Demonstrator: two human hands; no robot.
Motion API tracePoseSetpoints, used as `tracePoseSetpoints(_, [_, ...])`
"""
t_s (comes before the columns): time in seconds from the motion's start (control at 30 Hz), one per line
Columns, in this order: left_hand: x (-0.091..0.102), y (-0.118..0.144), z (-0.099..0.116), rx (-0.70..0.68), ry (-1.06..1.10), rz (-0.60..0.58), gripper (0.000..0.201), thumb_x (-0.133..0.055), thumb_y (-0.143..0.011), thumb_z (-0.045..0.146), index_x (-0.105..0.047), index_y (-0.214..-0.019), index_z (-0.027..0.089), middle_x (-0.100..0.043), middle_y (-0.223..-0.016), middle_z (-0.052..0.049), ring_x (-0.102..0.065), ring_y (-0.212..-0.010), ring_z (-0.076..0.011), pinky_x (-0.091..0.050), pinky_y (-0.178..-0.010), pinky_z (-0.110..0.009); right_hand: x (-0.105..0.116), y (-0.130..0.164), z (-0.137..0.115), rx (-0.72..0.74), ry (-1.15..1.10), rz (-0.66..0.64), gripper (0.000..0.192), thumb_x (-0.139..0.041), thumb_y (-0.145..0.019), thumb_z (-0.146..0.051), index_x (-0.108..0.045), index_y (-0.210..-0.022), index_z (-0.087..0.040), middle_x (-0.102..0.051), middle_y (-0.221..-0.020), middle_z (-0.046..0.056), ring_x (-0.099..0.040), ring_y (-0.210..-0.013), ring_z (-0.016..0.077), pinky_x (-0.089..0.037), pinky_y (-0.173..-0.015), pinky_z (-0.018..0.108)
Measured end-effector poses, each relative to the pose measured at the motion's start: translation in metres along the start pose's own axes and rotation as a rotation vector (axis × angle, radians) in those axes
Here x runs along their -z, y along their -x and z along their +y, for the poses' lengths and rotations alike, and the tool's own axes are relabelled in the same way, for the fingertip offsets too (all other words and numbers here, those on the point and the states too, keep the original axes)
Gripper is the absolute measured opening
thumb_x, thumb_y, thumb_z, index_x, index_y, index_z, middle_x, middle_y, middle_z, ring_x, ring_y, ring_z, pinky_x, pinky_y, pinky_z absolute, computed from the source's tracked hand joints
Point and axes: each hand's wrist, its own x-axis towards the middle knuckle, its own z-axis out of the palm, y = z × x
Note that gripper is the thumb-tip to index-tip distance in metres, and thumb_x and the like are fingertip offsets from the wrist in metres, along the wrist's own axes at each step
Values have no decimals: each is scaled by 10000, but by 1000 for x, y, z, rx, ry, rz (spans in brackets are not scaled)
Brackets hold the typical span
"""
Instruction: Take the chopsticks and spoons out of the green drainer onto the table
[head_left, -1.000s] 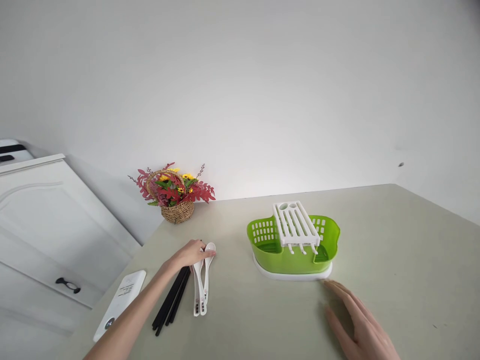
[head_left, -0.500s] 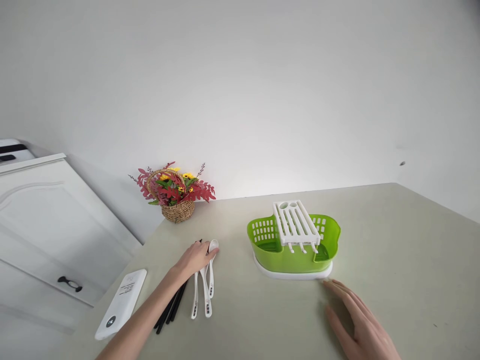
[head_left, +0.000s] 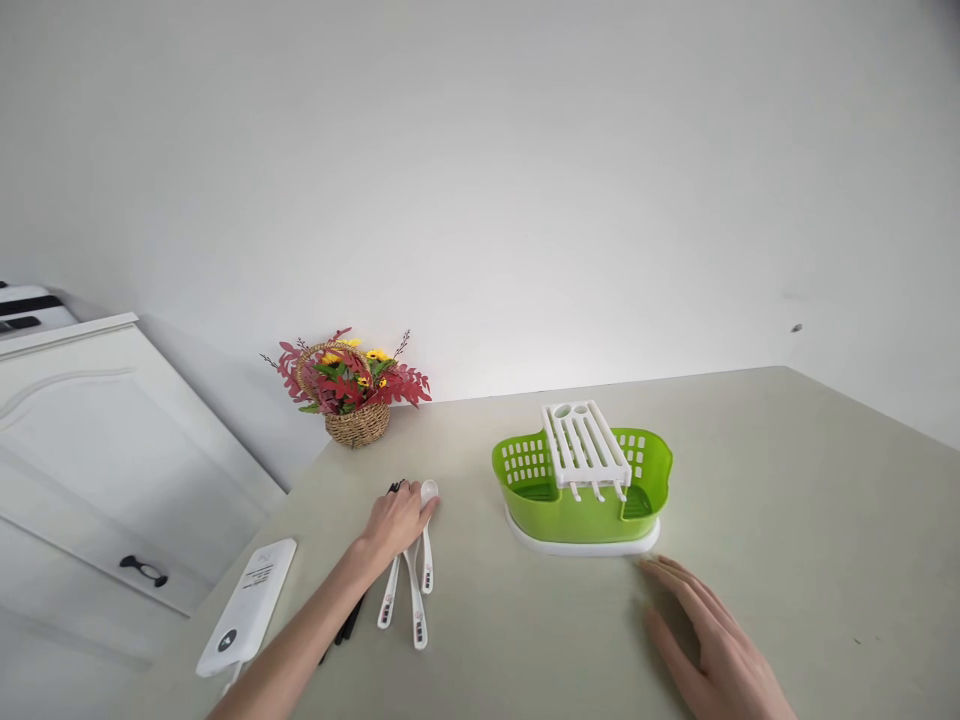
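Toward the left edge of the tabletop [head_left: 787,480], the left hand [head_left: 396,520] lies palm down over the bowl ends of three white spoons [head_left: 414,590], fingers curled loosely on them; whether it pinches one I cannot tell. Black chopsticks [head_left: 346,628] lie mostly hidden under the forearm, just left of the spoons, and a white power bank [head_left: 249,606] rests at the left edge. Nearer the middle stands a green cutlery drainer [head_left: 581,480] with a white rack across it. Close by the near edge, the right hand [head_left: 712,650] lies flat with fingers spread, apart from the drainer. A flower basket [head_left: 352,390] sits at the far left corner.
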Motion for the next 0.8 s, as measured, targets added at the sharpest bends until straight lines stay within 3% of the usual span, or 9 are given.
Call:
tracePoseSetpoints(0.2, [7, -1, -7, -12, -31, 46, 522, -370, -1042, 519, -666, -1131, 99, -676, -1105, -198, -704, -975, -369, -533, -796, -452, -1, 0, 0, -14, -13, -17, 415, -489, -999, -403, -556, -1394, -296, -610, -1472, 44, -582, -1358, 255, -570, -1051, 429])
tracePoseSetpoints(0.27, [12, -2, -8, -26, -55, 159, 523, -386, -1038, 529, -677, -1094, 97, -658, -1107, -212, -670, -1039, -378, -525, -848, -469, -2, 1, 2, -16, -17, -21, 416, -483, -1002, -409, -552, -1396, -296, -605, -1476, 48, -580, -1359, 257, -563, -1059, 437])
tracePoseSetpoints(0.37, [28, -4, 3, -88, -8, 437, 498, -429, -1028, 531, -660, -1134, 102, -627, -1179, -233, -604, -1154, -383, -489, -967, -503, -4, 2, 3, -23, -20, -25, 426, -488, -999, -425, -541, -1405, -308, -597, -1483, 44, -571, -1367, 260, -564, -1058, 451])
tracePoseSetpoints(0.47, [55, -1, 35, -204, 191, 683, 471, -455, -1028, 516, -585, -1261, 128, -572, -1326, -233, -544, -1264, -365, -455, -1058, -528, -5, 3, 1, -34, -36, -5, 419, -485, -997, -435, -549, -1394, -317, -600, -1476, 41, -574, -1362, 262, -562, -1055, 456])
tracePoseSetpoints(0.6, [107, 17, 101, -355, 576, 867, 337, -407, -1069, 408, -507, -1312, 197, -543, -1412, -168, -468, -1394, -279, -404, -1165, -500, -4, 3, -2, -57, -50, 34, 413, -450, -1008, -427, -551, -1391, -310, -593, -1481, 44, -557, -1376, 263, -536, -1084, 468])
tracePoseSetpoints(0.7, [142, 38, 148, -451, 722, 869, 358, -367, -1077, 424, -470, -1356, 224, -533, -1462, -146, -405, -1467, -261, -351, -1224, -523, -2, 3, -1, -33, -36, -1, 421, -486, -996, -419, -557, -1395, -306, -607, -1471, 43, -579, -1356, 260, -555, -1063, 446])
tracePoseSetpoints(0.8, [162, 50, 182, -510, 652, 746, 550, -368, -1042, 574, -404, -1453, 210, -432, -1585, -168, -230, -1568, -303, -246, -1275, -587, -1, 1, -1, -32, -25, -4, 426, -507, -990, -396, -563, -1399, -291, -615, -1465, 52, -595, -1341, 264, -561, -1057, 434])
